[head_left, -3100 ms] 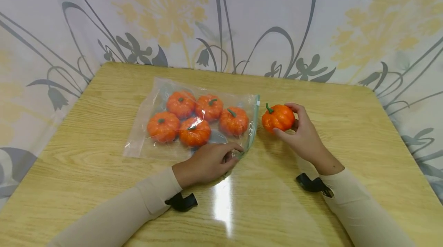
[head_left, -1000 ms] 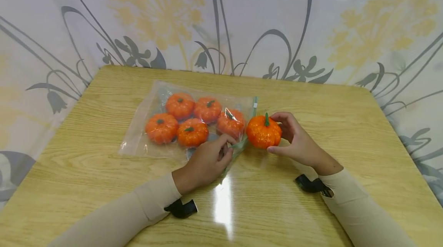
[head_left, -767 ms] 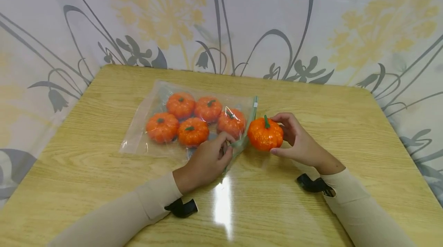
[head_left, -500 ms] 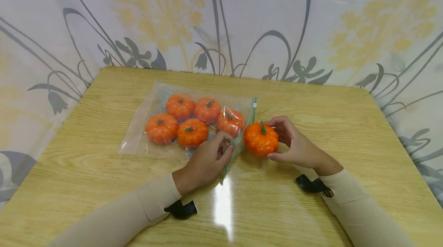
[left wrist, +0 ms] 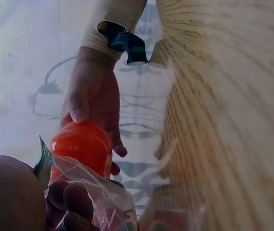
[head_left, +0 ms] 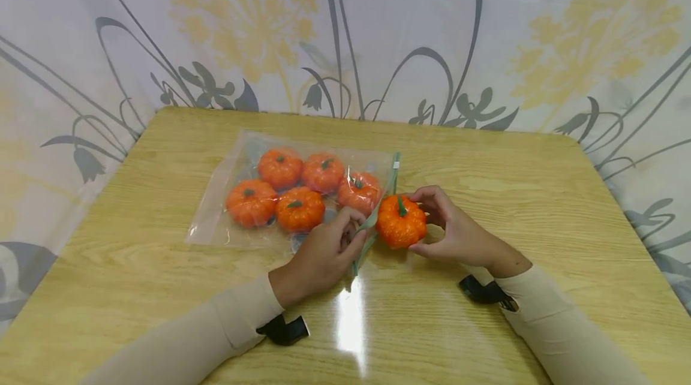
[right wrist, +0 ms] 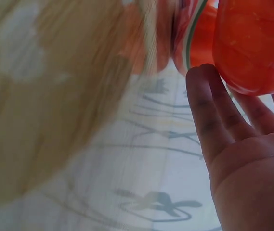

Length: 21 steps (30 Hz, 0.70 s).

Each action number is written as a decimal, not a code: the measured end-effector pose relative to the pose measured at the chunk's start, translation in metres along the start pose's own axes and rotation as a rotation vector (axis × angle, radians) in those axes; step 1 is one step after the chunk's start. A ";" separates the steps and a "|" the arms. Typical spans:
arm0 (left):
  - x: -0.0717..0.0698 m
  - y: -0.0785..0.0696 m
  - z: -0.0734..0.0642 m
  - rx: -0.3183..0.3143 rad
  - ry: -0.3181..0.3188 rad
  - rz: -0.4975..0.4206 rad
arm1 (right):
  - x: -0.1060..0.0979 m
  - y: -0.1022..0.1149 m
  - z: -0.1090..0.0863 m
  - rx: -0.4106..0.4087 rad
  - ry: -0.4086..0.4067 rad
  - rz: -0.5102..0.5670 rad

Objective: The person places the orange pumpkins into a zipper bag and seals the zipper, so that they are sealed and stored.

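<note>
A clear zip bag (head_left: 216,217) with a green zip edge lies on the table, several small orange pumpkins (head_left: 300,210) inside it. My left hand (head_left: 324,253) pinches the bag's green edge near its front corner, lifting the mouth a little. In my right hand (head_left: 459,232) is another orange pumpkin (head_left: 401,222) with a green stem, held between thumb and fingers right at the bag's mouth. The left wrist view shows this pumpkin (left wrist: 81,147) against the bag's clear film (left wrist: 112,192). From the right wrist, the fingers (right wrist: 206,106) lie under the pumpkin (right wrist: 252,43).
The wooden table (head_left: 513,193) reaches back to a flower-patterned cloth (head_left: 378,31) hanging behind it. A black strap (head_left: 283,330) sits at the left wrist and another strap (head_left: 483,289) at the right.
My right hand has carried the pumpkin left and toward me, up to the bag's mouth, its stem now upright. My left hand keeps its hold and has drawn the bag's edge up.
</note>
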<state>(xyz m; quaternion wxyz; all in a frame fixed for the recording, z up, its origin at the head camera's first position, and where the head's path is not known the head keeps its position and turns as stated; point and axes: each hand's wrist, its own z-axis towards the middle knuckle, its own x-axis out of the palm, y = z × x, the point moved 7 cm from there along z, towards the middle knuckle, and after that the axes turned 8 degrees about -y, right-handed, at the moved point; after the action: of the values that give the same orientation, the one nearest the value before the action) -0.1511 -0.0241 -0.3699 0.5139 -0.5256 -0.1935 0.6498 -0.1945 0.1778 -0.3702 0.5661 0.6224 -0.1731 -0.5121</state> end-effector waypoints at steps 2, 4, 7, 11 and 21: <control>0.000 0.000 -0.001 -0.004 -0.001 -0.004 | 0.002 -0.001 0.000 0.003 0.007 -0.009; -0.001 0.000 -0.001 -0.003 -0.001 -0.011 | 0.004 -0.001 0.001 0.003 0.010 -0.019; -0.001 0.000 -0.001 0.006 0.000 -0.015 | 0.005 -0.002 0.002 -0.001 0.006 -0.035; -0.001 -0.003 -0.001 0.026 0.002 -0.027 | 0.006 0.000 0.002 0.000 -0.006 -0.058; 0.001 -0.003 -0.001 0.030 0.010 -0.031 | 0.012 0.000 0.003 0.007 0.019 -0.106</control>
<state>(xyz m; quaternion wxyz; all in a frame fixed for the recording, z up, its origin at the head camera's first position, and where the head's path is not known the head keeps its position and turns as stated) -0.1484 -0.0227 -0.3681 0.5327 -0.5178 -0.1893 0.6421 -0.1923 0.1666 -0.3751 0.5375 0.6375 -0.1364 -0.5349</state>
